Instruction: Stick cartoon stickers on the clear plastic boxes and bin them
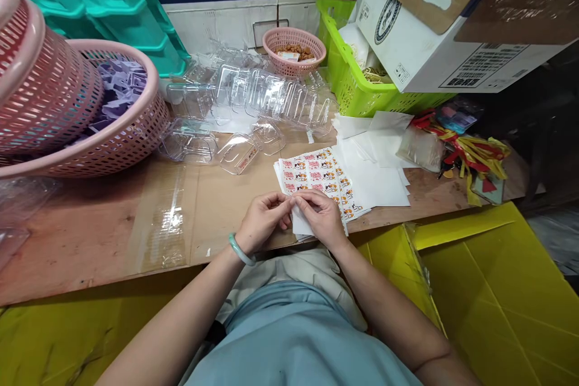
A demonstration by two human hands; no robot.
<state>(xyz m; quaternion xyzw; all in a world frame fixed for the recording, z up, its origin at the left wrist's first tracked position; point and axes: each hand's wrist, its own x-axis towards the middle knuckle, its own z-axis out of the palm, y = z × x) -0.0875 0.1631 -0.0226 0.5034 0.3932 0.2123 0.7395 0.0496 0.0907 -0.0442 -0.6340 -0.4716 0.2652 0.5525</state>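
1. Pinches a small white sheet (300,224) between left hand (262,220) and right hand (323,217), fingers of both closed on it, at the near edge of the wooden table (113,223).
2. Wears a green bangle (239,250) on the left wrist.
3. Sits just short of a sticker sheet (316,176), with blank white sheets (380,178) beside it to the right.
4. Faces clear plastic boxes (253,96) farther back, flanked by a large pink basket (122,139) and a green basket (353,87).

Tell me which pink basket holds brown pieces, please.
The small pink basket at the back, beside the green crate; the large pink basket at left holds pale purple pieces.
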